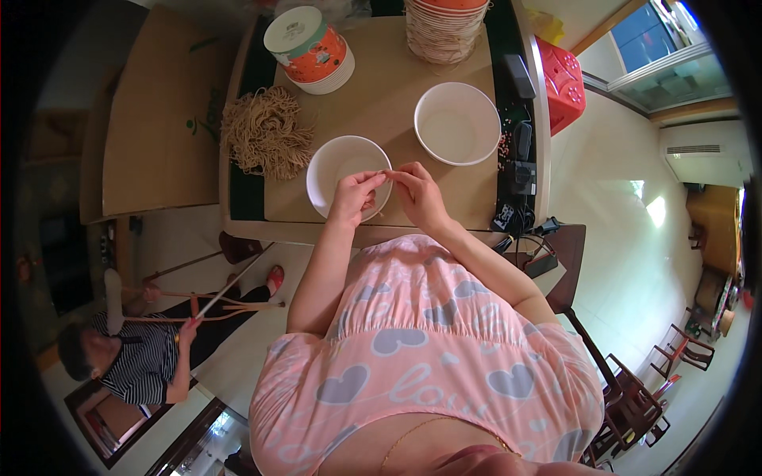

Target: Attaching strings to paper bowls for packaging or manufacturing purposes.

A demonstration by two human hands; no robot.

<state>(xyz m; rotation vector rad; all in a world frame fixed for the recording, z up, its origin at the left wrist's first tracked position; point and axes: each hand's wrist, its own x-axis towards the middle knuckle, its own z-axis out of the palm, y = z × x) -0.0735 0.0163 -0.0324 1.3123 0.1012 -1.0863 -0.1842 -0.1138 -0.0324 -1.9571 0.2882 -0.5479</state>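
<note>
- Found the near white tub (pixel 337 165) upright on the tabletop (pixel 373 71), close to its near edge, bare inside as far as visible.
- Held the left hand (pixel 355 198) above that tub's right side, with grip pinched closed at thumb and forefinger; could not make out anything caught in it.
- Had the right hand (pixel 422 202) just off the tub's right rim, forefinger reaching across to the left fingertips; could not tell how far closed at the thumb, or on what.
- Called, by judgement, for light tip-to-tip pressure, steady forearms and fingertips kept in plain sight.
- Looked wise to keep both wrists off the rim, to avoid tipping a probably light tub.
- Saw a tangled bundle of tan strands (pixel 270 132) just left of the tub; best kept clear of sleeves and fingers.
- Spotted a second white tub (pixel 456 124) beyond and to the right, upright, apart from the first.
- Noted a printed tub stack (pixel 309 49) at far left and another nested stack (pixel 447 33) at far right.
- Logged black adapters (pixel 521 143) along the right edge, a red stool (pixel 562 87) past it, a cardboard box (pixel 163 119) off left.
</note>
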